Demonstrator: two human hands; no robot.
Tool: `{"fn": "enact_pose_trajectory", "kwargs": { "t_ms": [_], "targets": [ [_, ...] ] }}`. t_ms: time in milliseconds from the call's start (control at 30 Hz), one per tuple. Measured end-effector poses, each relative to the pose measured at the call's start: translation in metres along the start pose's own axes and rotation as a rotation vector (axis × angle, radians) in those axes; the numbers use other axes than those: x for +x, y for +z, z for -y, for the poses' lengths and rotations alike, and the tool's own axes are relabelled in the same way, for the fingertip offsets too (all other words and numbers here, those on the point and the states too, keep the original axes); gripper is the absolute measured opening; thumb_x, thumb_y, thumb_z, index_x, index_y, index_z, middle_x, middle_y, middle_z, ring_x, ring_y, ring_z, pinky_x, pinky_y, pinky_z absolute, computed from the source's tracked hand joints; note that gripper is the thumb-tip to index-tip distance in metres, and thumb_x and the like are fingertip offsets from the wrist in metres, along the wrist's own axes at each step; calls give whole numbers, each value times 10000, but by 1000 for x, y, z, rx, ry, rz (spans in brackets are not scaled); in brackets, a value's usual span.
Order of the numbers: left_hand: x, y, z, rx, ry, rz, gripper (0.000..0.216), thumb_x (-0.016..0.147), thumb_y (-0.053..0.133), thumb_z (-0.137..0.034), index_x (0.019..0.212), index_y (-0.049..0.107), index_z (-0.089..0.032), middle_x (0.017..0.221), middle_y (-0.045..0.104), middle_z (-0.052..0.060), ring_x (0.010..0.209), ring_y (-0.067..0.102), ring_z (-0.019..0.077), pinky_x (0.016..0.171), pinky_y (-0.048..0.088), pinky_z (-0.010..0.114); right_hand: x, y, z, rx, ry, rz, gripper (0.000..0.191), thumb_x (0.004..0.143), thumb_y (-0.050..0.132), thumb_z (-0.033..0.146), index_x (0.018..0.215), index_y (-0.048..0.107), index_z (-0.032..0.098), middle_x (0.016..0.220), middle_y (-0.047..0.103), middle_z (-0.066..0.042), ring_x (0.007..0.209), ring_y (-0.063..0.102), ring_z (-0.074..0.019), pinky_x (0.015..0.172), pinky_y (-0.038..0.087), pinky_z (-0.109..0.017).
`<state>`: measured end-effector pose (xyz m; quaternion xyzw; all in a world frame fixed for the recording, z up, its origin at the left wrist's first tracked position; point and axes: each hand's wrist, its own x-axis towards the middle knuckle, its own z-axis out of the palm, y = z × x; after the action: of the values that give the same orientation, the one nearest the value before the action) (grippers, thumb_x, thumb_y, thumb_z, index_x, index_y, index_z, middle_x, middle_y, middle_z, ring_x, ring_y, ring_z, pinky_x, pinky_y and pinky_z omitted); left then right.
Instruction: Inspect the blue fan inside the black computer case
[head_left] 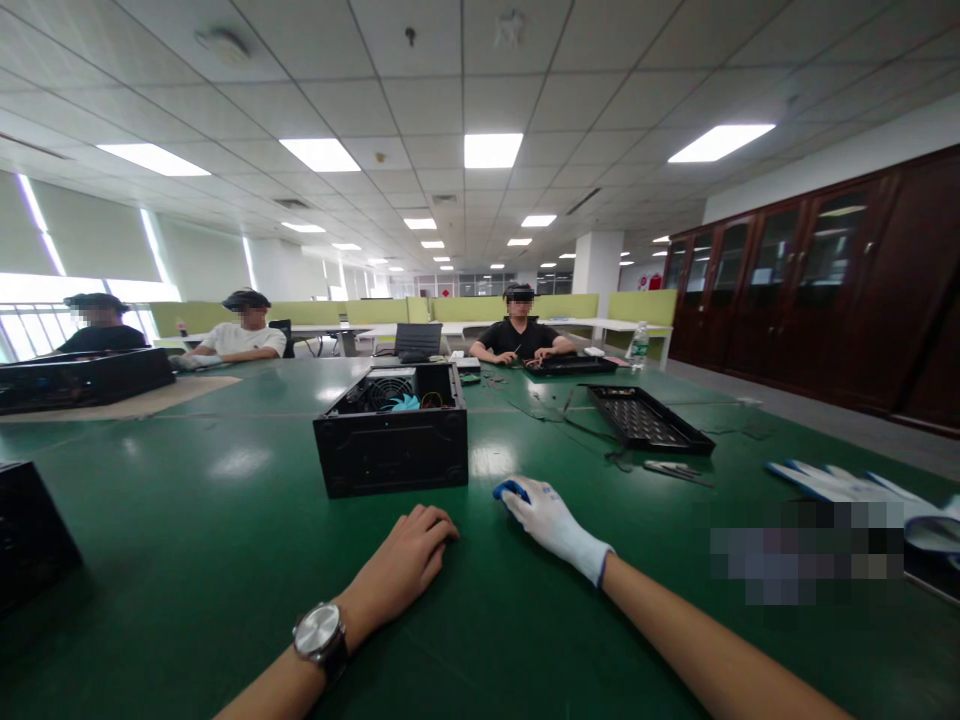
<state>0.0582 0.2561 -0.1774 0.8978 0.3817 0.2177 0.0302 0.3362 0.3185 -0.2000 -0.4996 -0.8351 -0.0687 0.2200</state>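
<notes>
Head camera: where is our computer case [391,445]?

Just beyond the fingertips of our left hand [405,560], not touching them.

And the fingers on our 2 hands?

The left ones bend loosely, close together, on the table [225,560], with nothing showing in them. Those of our gloved right hand [551,518] curl down; we cannot tell whether they pinch anything.

Why is the case open side up?

Probably so we can reach its fan [386,392] from above.

What's in our way?

Its near wall hides the bottom from us. Past our right fingers, loose cables [619,460] trail by a black tray [649,418], slim tools [671,468] before it; farther right lie spare gloves [832,482].
</notes>
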Motion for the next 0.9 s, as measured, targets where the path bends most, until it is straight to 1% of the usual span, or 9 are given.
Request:
{"fn": "enact_pose_trajectory", "kwargs": {
  "t_ms": [167, 367, 433, 533, 667, 733, 800, 867, 900],
  "targets": [
    [-1, -4, -5, -3, -8, 11, 240, 1048, 385, -296, 1176, 582, -248, 1212, 573, 58, 1083, 502, 218, 933, 425, 405, 0, -1, 0, 30, -1, -7, 323, 926, 501, 189, 1185, 693, 189, 1326, 610, -166, 1154, 594, -321, 1000, 456, -478],
    [-1, -4, -5, 35, -11, 12, 224, 1040, 394, -263, 1159, 582, -247, 1236, 564, 51, 1086, 489, 222, 942, 415, 406, 1, 1, 0, 116, 40, -47, 335, 920, 485, 173, 1192, 680, 186, 1333, 611, -147, 1187, 584, -288, 1043, 428, -443],
    [-1, -5, -5, 37, -13, 19, 233, 1044, 385, -273, 1164, 584, -249, 1236, 565, 53, 1081, 490, 222, 942, 415, 407, 2, 0, 2, 156, 77, -53, 340, 956, 442, 212, 1210, 665, 168, 1303, 628, -153, 1176, 591, -283, 1039, 427, -433],
    [-1, -7, -6, 40, -16, 34, 257, 1058, 362, -317, 1164, 588, -253, 1235, 569, 51, 1077, 494, 220, 937, 416, 408, 6, -4, 6, 221, 154, -61, 359, 1005, 395, 315, 1194, 660, 163, 1201, 677, -142, 1088, 632, -265, 971, 467, -386],
    [-3, -7, -8, 74, 2, 39, 274, 1065, 348, -336, 1187, 580, -254, 1245, 572, 52, 1096, 503, 215, 937, 423, 398, 7, -12, 14, 284, 235, -59, 368, 992, 441, 414, 1150, 676, 180, 1127, 703, -127, 1021, 651, -271, 907, 484, -363],
    [-1, -12, -6, 174, 51, -17, 258, 1049, 393, -305, 1231, 569, -257, 1288, 563, 60, 1167, 486, 232, 977, 408, 412, 6, -15, 16, 302, 267, -62, 378, 982, 461, 441, 1169, 669, 187, 1126, 703, -127, 1032, 645, -282, 903, 478, -370],
    [8, -24, -3, 345, 91, -113, 275, 1019, 443, -265, 1266, 563, -262, 1320, 557, 61, 1242, 455, 250, 1023, 377, 423, 5, -16, 18, 319, 288, -69, 380, 983, 457, 459, 1171, 662, 200, 1128, 702, -119, 1042, 643, -279, 901, 471, -361],
    [23, -45, 2, 491, 58, -219, 285, 1010, 443, -255, 1262, 574, -254, 1293, 574, 69, 1252, 451, 259, 1040, 350, 425, 5, -16, 18, 337, 293, -76, 389, 1008, 404, 473, 1155, 656, 215, 1131, 701, -101, 1046, 645, -259, 906, 461, -338],
    [33, -57, 6, 536, 12, -269, 285, 1018, 418, -268, 1251, 579, -241, 1267, 582, 79, 1238, 458, 264, 1038, 340, 432, 5, -16, 17, 343, 292, -80, 403, 1023, 366, 472, 1155, 649, 217, 1137, 699, -95, 1051, 645, -249, 913, 454, -329]
  ]
}}
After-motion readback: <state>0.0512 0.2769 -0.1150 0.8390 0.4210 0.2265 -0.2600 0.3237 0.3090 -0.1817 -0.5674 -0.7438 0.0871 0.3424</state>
